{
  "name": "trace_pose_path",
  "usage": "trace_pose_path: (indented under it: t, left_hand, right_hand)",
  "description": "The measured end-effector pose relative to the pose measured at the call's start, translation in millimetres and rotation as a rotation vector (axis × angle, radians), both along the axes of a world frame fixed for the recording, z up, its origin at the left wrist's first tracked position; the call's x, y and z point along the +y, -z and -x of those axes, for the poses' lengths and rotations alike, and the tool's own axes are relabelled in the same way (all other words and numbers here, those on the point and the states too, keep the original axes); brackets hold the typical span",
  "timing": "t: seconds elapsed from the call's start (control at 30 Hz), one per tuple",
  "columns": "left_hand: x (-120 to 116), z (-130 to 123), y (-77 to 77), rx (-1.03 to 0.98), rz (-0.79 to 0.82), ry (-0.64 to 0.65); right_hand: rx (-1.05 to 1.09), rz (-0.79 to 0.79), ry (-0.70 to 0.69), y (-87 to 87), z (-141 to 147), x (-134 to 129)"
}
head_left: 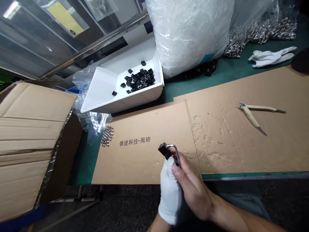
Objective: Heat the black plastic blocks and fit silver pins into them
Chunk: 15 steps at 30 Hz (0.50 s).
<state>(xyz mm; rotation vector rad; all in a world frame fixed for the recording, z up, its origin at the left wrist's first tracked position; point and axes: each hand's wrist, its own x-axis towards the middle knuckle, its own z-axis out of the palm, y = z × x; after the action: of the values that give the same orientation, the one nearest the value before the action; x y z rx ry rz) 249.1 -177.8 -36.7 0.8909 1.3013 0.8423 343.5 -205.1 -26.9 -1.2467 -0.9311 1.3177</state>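
Note:
My left hand point(169, 191), in a white glove, is closed around a small black block point(163, 149) above the front edge of the cardboard sheet point(142, 164). Bare and pressed against it on the right, my right hand point(191, 183) grips a bent metal rod point(175, 149) with thumb and fingers. The rod's curved end meets the black block. My fingers hide the lower part of both pieces.
A white bin point(123, 101) of black blocks stands behind the sheet. Small metal parts point(107, 136) lie at its left edge, pliers point(252, 112) to the right. A cardboard box point(29, 129) is at far left, a plastic-wrapped bundle point(193, 32) and white glove point(272, 57) behind.

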Motion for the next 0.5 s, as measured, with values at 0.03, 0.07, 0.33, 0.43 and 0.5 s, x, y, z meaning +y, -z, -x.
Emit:
trace_pose_path:
  t: [0.03, 0.07, 0.33, 0.43, 0.5]
  left_hand:
    - [4.5, 0.8, -2.6, 0.032, -0.021, 0.02]
    - [8.0, 0.7, -5.5, 0.059, -0.04, 0.042]
    - [9.9, 3.2, -22.6, 0.181, -0.068, 0.246]
    - [8.5, 7.2, -24.7, 0.188, -0.006, 0.303]
    - [8.4, 8.7, -26.2, 0.151, 0.057, 0.32]
  right_hand:
    - [0.009, -0.012, 0.022, 0.4, -3.0, 2.3]
    - [0.011, -0.025, 0.042, 0.9, -5.7, 4.4]
    - [-0.286, -0.092, 0.107, 1.7, -21.6, 2.8]
    - [-0.36, -0.102, 0.116, 3.8, -24.6, 0.1]
    - [-0.358, -0.111, 0.126, 5.9, -25.4, -1.3]
